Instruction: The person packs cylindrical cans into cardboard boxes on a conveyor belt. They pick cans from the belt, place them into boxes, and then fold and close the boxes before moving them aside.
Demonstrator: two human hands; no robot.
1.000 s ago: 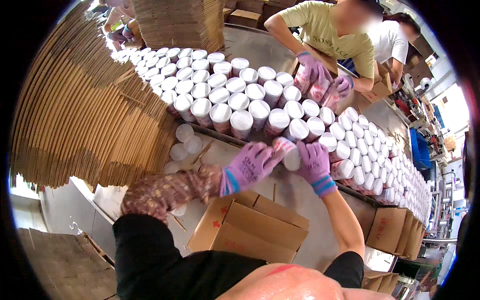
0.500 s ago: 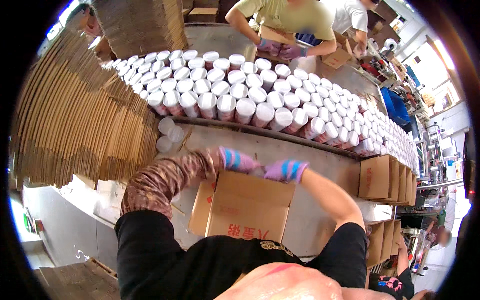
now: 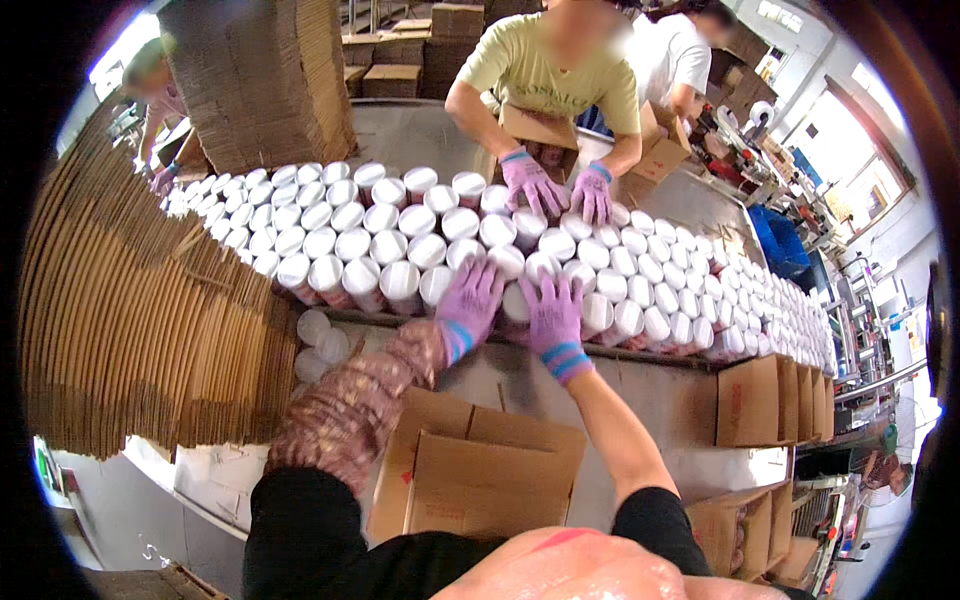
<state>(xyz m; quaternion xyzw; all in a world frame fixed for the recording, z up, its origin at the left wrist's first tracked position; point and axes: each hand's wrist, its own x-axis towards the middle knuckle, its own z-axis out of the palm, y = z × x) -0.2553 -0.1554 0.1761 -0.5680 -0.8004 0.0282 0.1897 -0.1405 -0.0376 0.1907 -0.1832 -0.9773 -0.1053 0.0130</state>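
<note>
My left hand [image 3: 471, 303], in a purple glove with a blue cuff, lies over the near edge of a long block of white-lidded cans [image 3: 404, 280]. Its fingers are stretched over the lids. Beside it, my right hand [image 3: 555, 320], gloved alike, rests on the front cans with its fingers spread. One front can [image 3: 515, 303] shows between the two hands; whether either presses on it I cannot tell. Close to my body stands a cardboard carton [image 3: 490, 485] with its flaps folded outward. My forearms reach over and past it.
Flat cardboard stacks [image 3: 150, 300] fill the left side. Loose clear lids [image 3: 318, 340] lie by them. Across the cans, a co-worker's gloved hands [image 3: 537, 185] touch the far rows, near an open carton [image 3: 540, 130]. More cartons [image 3: 750, 405] stand at the right.
Both my hands have moved forward from the carton's far edge onto the cans, and their fingers have spread. The co-worker's hands have come down onto the far cans.
</note>
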